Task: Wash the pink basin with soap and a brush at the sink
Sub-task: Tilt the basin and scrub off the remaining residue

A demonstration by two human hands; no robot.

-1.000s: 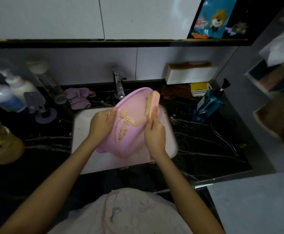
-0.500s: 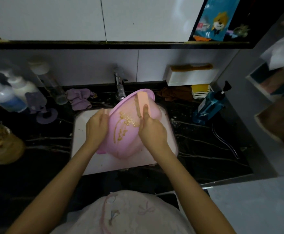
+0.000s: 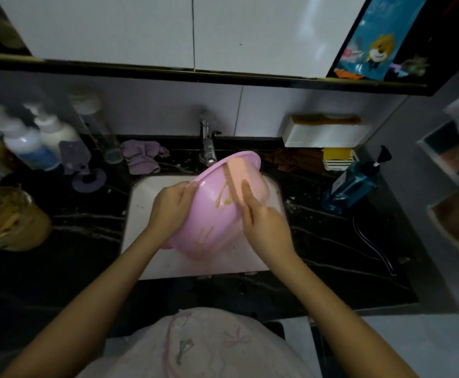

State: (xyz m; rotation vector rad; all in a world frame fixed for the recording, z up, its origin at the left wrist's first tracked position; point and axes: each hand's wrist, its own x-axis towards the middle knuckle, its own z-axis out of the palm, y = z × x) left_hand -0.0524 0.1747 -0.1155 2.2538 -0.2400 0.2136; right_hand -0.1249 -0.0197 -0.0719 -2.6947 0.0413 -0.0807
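Note:
A pink basin [image 3: 212, 230] is held tilted over the white sink [image 3: 141, 214], its underside facing me and streaked with yellowish soap. My left hand [image 3: 169, 207] grips the basin's left rim. My right hand [image 3: 263, 222] holds a peach-pink brush [image 3: 236, 174] pressed flat against the basin's upper part, near the rim. The brush's bristles show along its left edge.
A chrome tap [image 3: 208, 143] stands just behind the basin. On the black marble counter are a purple cloth [image 3: 142, 155], white pump bottles [image 3: 36, 137] at the left, a blue pump bottle [image 3: 355, 181] and a black hose [image 3: 372, 246] at the right.
The brush has slid up the basin towards its top rim, and the soap streaks are more smeared. My left hand keeps its grip on the rim.

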